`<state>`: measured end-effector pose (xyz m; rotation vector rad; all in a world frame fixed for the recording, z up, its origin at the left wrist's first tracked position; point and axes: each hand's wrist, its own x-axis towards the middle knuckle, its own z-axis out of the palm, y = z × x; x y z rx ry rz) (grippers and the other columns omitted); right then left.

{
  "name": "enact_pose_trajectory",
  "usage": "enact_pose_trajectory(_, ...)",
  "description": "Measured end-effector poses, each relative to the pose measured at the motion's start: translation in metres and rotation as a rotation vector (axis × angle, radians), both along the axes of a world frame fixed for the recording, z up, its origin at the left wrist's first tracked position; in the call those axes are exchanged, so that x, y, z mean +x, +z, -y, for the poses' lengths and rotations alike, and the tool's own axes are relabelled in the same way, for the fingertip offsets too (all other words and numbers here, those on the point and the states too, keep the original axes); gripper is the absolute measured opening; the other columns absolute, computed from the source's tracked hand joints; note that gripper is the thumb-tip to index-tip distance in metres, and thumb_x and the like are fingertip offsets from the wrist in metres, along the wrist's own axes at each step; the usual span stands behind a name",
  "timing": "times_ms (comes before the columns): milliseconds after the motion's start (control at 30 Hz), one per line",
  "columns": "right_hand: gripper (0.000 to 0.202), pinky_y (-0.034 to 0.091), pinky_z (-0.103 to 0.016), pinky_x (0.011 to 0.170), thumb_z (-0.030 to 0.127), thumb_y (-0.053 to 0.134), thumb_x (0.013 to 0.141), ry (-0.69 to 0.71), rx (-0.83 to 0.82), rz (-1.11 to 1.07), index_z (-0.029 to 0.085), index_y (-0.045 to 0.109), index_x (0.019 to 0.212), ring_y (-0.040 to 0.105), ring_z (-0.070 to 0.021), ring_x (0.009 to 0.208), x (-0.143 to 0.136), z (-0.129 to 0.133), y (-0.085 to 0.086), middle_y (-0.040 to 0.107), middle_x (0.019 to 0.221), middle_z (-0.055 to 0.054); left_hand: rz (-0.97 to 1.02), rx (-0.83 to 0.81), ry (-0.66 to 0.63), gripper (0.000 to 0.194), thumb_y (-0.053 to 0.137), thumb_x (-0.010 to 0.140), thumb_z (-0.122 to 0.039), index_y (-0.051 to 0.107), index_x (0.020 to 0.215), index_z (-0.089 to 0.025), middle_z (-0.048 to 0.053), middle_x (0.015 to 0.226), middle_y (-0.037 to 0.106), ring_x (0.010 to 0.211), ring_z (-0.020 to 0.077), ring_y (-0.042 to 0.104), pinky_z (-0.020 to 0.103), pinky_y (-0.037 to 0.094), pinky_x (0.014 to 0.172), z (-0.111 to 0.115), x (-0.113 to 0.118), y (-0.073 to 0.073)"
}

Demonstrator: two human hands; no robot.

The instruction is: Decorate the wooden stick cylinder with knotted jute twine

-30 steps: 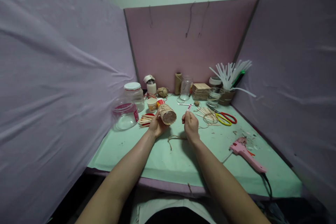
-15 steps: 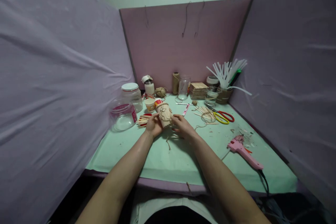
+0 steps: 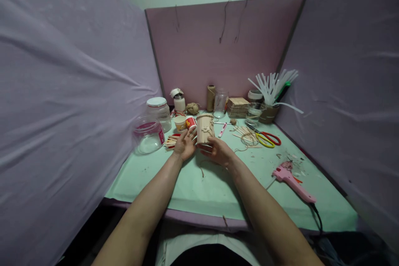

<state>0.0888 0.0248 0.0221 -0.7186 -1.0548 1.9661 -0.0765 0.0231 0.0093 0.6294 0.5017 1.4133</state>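
Note:
A pale wooden-stick cup (image 3: 205,129) with a twine rim and raised decorations stands upright, held in my right hand (image 3: 218,151), whose fingers wrap its lower right side and base. Just left of the cup, my left hand (image 3: 186,146) is turned palm up with its fingers apart, close to the cup's side; nothing lies in it. Behind the left fingers are a red paper cup (image 3: 190,123) and a cream paper cup (image 3: 180,123). Craft sticks (image 3: 171,142) lie left of that hand.
Clear jars (image 3: 148,139) stand at the left. Along the back are a twine ball (image 3: 192,109), a twine spool (image 3: 211,97) and stacked wooden squares (image 3: 238,107). To the right lie scissors (image 3: 266,138), a pink glue gun (image 3: 293,182) with its cord, and scraps; glue sticks (image 3: 271,85) stand behind.
The wooden-stick cup has gone from tilted between both hands to upright in my right hand. My left hand has let go and opened. The view has shifted slightly.

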Motion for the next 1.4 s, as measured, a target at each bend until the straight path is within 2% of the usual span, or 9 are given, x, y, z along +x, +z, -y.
enact_pose_trajectory(200, 0.031, 0.054, -0.029, 0.068, 0.042, 0.048, 0.089, 0.111, -0.202, -0.188, 0.016, 0.063, 0.099, 0.068, -0.0188, 0.083, 0.004, -0.002, 0.0, 0.071, 0.09, -0.008, -0.496, 0.181, 0.42, 0.061, 0.066, 0.075, -0.034, 0.045, 0.133, -0.031, 0.006, 0.131, 0.051, 0.113, 0.0194, 0.052, 0.032, 0.043, 0.093, 0.001, 0.016, -0.009)
enact_pose_trajectory(367, 0.028, 0.054, -0.025, 0.063, 0.039, 0.048, 0.091, 0.103, -0.279, -0.238, 0.016, 0.064, 0.094, 0.066, -0.0149, 0.068, 0.005, -0.007, -0.005, 0.071, 0.078, -0.005, -0.831, 0.352, 0.404, 0.066, 0.071, 0.071, -0.04, 0.048, 0.132, -0.027, 0.01, 0.136, 0.046, 0.121, 0.0256, 0.047, 0.04, 0.041, 0.098, 0.002, 0.022, -0.015)
enact_pose_trajectory(533, 0.028, 0.054, -0.026, 0.063, 0.039, 0.048, 0.09, 0.058, -0.254, -0.245, 0.016, 0.064, 0.096, 0.068, -0.0162, 0.074, 0.006, -0.01, -0.008, 0.071, 0.081, -0.006, -0.737, 0.346, 0.352, 0.075, 0.064, 0.075, -0.052, 0.038, 0.139, -0.024, 0.012, 0.134, 0.047, 0.122, 0.0269, 0.047, 0.042, 0.039, 0.101, 0.002, 0.022, -0.016)
enact_pose_trajectory(767, 0.023, 0.054, -0.027, 0.063, 0.036, 0.057, 0.083, 0.031, -0.16, -0.133, 0.02, 0.061, 0.099, 0.067, -0.018, 0.08, 0.003, -0.007, -0.008, 0.07, 0.088, -0.005, -0.679, 0.295, 0.35, 0.063, 0.064, 0.077, -0.05, 0.049, 0.131, -0.021, 0.009, 0.133, 0.053, 0.126, 0.0259, 0.045, 0.038, 0.032, 0.107, 0.002, 0.022, -0.016)
enact_pose_trajectory(900, 0.046, 0.054, -0.034, 0.07, 0.037, 0.074, 0.066, -0.222, 0.131, 0.124, 0.023, 0.054, 0.104, 0.065, -0.0226, 0.091, -0.005, -0.008, -0.015, 0.067, 0.103, -0.007, -0.471, 0.117, 0.239, 0.065, 0.065, 0.076, -0.052, 0.047, 0.132, -0.026, 0.009, 0.13, 0.056, 0.12, 0.0246, 0.052, 0.038, 0.039, 0.1, 0.001, 0.022, -0.017)
enact_pose_trajectory(967, 0.062, 0.052, -0.037, 0.079, 0.036, 0.08, 0.056, -0.412, 0.31, 0.306, 0.022, 0.05, 0.108, 0.062, -0.024, 0.098, -0.007, -0.009, -0.02, 0.064, 0.11, -0.009, -0.406, 0.078, 0.168, 0.061, 0.069, 0.073, -0.049, 0.052, 0.126, -0.024, 0.01, 0.125, 0.059, 0.116, 0.0246, 0.055, 0.037, 0.042, 0.096, 0.001, 0.022, -0.015)
enact_pose_trajectory(1033, 0.071, 0.048, -0.04, 0.087, 0.036, 0.082, 0.051, -0.496, 0.45, 0.432, 0.02, 0.047, 0.111, 0.06, -0.0248, 0.101, -0.009, -0.009, -0.022, 0.063, 0.112, -0.01, -0.384, 0.086, 0.117, 0.055, 0.073, 0.07, -0.043, 0.058, 0.118, -0.02, 0.011, 0.121, 0.061, 0.111, 0.0248, 0.058, 0.037, 0.044, 0.095, 0.001, 0.023, -0.013)
enact_pose_trajectory(1233, 0.078, 0.046, -0.039, 0.091, 0.04, 0.08, 0.054, -0.423, 0.599, 0.463, 0.018, 0.044, 0.119, 0.058, -0.0245, 0.104, -0.009, -0.006, -0.021, 0.06, 0.116, -0.011, -0.294, 0.124, 0.082, 0.045, 0.075, 0.069, -0.037, 0.064, 0.108, -0.017, 0.012, 0.115, 0.064, 0.108, 0.0248, 0.06, 0.039, 0.044, 0.097, -0.001, 0.022, -0.01)
enact_pose_trajectory(1400, 0.071, 0.045, -0.039, 0.094, 0.038, 0.075, 0.062, -0.422, 0.662, 0.466, 0.019, 0.043, 0.122, 0.057, -0.024, 0.108, -0.01, -0.006, -0.023, 0.059, 0.119, -0.011, -0.309, 0.093, 0.109, 0.044, 0.074, 0.07, -0.038, 0.063, 0.108, -0.02, 0.01, 0.116, 0.065, 0.104, 0.0229, 0.062, 0.034, 0.049, 0.088, -0.001, 0.018, -0.012)
